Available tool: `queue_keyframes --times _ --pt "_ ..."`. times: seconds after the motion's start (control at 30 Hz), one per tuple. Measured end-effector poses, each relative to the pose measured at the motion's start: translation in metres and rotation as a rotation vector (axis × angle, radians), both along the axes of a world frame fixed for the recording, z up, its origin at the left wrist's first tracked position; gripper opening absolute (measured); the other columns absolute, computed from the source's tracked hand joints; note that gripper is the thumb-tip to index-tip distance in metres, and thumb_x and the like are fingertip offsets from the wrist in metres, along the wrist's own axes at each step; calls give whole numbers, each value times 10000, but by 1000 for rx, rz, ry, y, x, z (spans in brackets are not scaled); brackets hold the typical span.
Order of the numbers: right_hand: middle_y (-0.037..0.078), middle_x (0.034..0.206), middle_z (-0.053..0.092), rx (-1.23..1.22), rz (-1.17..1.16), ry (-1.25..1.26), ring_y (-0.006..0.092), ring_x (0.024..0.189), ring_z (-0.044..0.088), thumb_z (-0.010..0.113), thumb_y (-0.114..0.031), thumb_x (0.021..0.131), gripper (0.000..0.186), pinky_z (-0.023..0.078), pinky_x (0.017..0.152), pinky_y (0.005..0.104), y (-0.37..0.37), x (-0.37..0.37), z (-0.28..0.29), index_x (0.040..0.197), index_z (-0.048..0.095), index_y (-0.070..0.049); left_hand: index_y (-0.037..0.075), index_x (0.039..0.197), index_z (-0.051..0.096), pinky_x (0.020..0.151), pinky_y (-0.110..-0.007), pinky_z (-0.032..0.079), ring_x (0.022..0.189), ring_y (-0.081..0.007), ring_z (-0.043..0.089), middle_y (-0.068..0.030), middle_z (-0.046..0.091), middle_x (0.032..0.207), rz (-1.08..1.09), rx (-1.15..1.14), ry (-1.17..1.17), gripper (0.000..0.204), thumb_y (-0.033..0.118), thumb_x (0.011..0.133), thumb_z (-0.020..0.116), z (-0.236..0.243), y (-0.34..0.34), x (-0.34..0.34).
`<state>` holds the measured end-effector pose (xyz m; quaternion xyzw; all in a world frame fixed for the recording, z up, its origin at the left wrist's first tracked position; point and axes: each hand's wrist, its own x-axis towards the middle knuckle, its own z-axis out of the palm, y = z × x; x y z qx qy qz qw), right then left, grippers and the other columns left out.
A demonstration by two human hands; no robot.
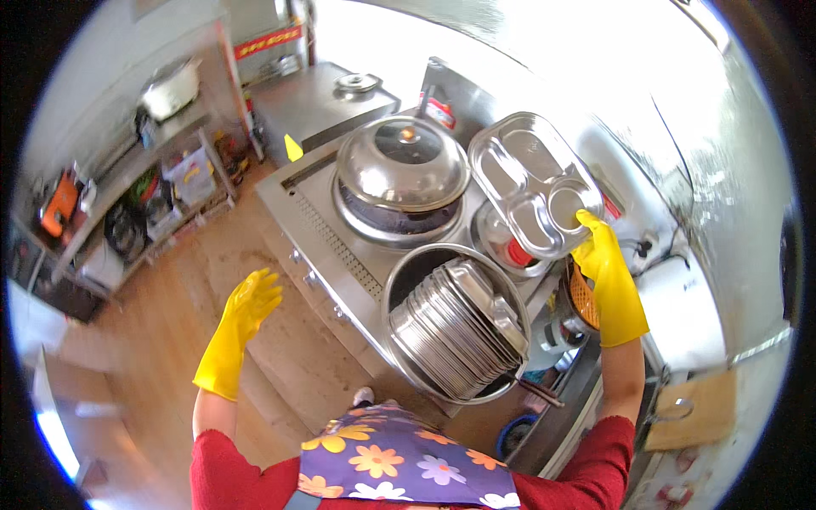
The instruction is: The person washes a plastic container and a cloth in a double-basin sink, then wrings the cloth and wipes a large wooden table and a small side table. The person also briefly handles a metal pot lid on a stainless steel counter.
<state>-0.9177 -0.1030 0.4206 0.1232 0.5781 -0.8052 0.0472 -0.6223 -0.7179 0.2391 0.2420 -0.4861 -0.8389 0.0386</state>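
My right hand (599,242), in a yellow rubber glove, grips the near right corner of a steel compartment tray (520,189). The tray is held tilted, its hollows facing up, above the back right of the stove. My left hand (253,302), gloved the same way, hangs in the air over the floor with fingers stretched out and nothing in it. Between my arms, a large round metal pot (393,299) holds a tight row of steel trays (450,336) standing on edge. One or two of them lean at the far right end.
A domed steel lid (374,174) with a glass window covers a wok on the stove (319,255). Under the held tray sits a round vessel with something red. An orange strainer (581,297) is by my right wrist. Shelves (153,144) with kitchenware line the left wall; a wooden board (693,412) is far right.
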Motion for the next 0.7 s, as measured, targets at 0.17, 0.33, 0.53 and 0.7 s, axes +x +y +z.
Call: queue_keyframes --times 0.17,0.33,0.53,0.7 --pt "75 1021 717 43 244 -19 209 845 712 707 -316 956 331 596 653 328 -129 -28 5 1172 645 -74 74 1361 608 1019 -484 532 1150 -346 662 -149 648 1373 271 236 -303 529 461 1000 632 -86 -25 127" --pt "73 1166 712 123 421 -10 207 977 712 676 -368 985 389 617 772 325 -274 -55 0 1283 636 -122 74 1334 614 979 -483 559 1144 -355 665 -151 660 1347 475 238 -162 477 427 1014 627 -122 -107 146" --pt "107 1188 713 -188 438 -128 241 1051 702 715 -278 967 381 616 859 351 -459 -114 -55 1277 639 -70 60 1328 604 962 -469 568 1113 -334 675 -153 666 1323 460 259 -179 482 429 1018 623 -143 -214 133" --pt "200 1023 734 -308 326 -327 386 960 732 713 -270 964 362 654 654 366 -599 -140 -128 1162 643 25 74 1319 606 918 -444 583 1068 -310 682 -137 675 1292 435 213 -310 497 449 995 649 -126 -278 156"
